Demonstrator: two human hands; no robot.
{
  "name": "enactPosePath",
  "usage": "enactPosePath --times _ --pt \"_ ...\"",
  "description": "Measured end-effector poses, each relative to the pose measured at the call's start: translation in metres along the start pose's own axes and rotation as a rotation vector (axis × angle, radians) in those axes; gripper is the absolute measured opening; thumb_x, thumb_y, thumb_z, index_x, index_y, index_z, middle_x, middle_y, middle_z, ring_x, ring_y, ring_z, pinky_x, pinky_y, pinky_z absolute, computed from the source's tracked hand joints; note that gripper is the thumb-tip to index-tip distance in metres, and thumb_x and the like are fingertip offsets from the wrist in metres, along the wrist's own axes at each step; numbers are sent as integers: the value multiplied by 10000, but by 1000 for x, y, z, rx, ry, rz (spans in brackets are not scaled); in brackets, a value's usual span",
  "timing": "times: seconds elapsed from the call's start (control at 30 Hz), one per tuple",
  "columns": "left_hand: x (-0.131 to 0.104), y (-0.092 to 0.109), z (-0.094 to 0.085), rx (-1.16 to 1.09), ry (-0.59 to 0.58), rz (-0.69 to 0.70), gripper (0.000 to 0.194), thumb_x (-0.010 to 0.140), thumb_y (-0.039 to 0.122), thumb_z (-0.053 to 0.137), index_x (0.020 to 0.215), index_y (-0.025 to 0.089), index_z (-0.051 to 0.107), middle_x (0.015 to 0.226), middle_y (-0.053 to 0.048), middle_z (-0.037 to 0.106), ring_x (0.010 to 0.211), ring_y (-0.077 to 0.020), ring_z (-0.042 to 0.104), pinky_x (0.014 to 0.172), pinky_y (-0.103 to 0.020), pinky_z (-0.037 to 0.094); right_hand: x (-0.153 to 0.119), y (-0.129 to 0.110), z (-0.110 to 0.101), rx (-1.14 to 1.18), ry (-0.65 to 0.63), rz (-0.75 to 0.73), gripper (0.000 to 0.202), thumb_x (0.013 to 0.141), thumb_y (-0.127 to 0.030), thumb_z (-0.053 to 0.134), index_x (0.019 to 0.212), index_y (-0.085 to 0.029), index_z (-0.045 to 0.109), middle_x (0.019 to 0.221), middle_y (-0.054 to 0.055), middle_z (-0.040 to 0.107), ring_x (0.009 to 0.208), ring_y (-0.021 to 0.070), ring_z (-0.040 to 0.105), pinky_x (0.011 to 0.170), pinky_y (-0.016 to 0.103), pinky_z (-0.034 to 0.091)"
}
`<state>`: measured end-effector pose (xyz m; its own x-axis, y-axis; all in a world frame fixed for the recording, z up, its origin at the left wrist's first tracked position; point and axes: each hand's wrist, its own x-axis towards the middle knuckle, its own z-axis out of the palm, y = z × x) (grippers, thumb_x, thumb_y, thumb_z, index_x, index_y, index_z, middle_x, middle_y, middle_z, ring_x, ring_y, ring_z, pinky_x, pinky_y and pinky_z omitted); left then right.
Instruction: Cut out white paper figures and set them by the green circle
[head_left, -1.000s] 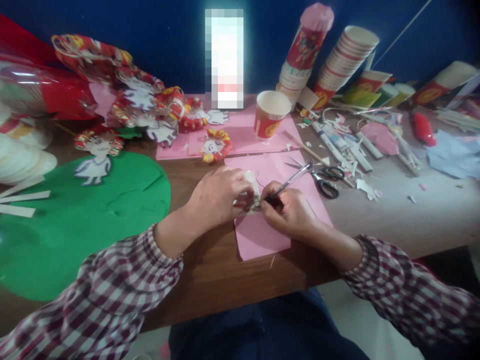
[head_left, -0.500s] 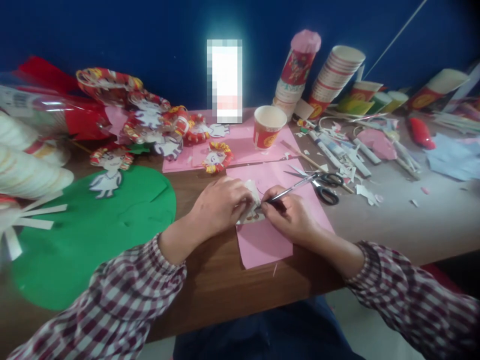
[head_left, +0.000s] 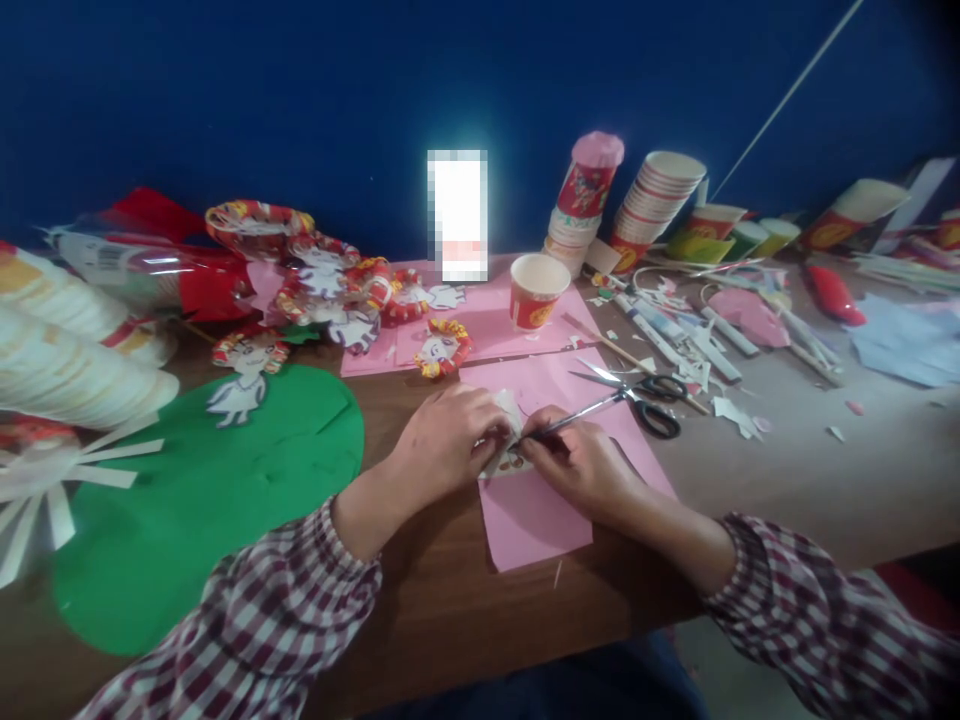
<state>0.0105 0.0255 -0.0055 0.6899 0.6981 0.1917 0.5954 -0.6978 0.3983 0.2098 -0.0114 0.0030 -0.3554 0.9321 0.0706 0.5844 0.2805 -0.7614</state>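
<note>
My left hand (head_left: 454, 432) is closed, thumb and fingertips pinching a small whitish paper piece (head_left: 511, 408), partly covered by the fingers. Brown marks show on a pale part of it by the lower edge. In my right hand (head_left: 581, 462) is a slim pen (head_left: 589, 408), its dark tip end down against the paper piece. Both hands rest over a pink paper sheet (head_left: 536, 525) on the wooden table (head_left: 427, 570). Black-handled scissors (head_left: 654, 402) lie spread on the sheet's right side, just beyond my right hand.
A green paper disc (head_left: 217, 520) lies at left, with a paper doll (head_left: 238, 395) on its edge. Behind stand a paper cup (head_left: 536, 295) and stacked cups (head_left: 656, 205). Markers (head_left: 660, 335) and scraps spread at right. A glowing pixelated rectangle (head_left: 459, 210) is at the back.
The camera view has tilted up, so everything sits lower in the picture. Both hands keep their hold on the paper piece and pen, with little visible movement.
</note>
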Motion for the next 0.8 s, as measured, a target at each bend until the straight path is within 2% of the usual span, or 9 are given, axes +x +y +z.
enactPosePath --times 0.8 --pt "0 2 -2 31 -19 -5 140 852 208 530 916 211 654 882 -43 624 896 -198 552 825 -354 424 1 4 2 -34 -2 -10 68 878 -232 524 864 -201 583 791 12 663 724 161 634 675 263 462"
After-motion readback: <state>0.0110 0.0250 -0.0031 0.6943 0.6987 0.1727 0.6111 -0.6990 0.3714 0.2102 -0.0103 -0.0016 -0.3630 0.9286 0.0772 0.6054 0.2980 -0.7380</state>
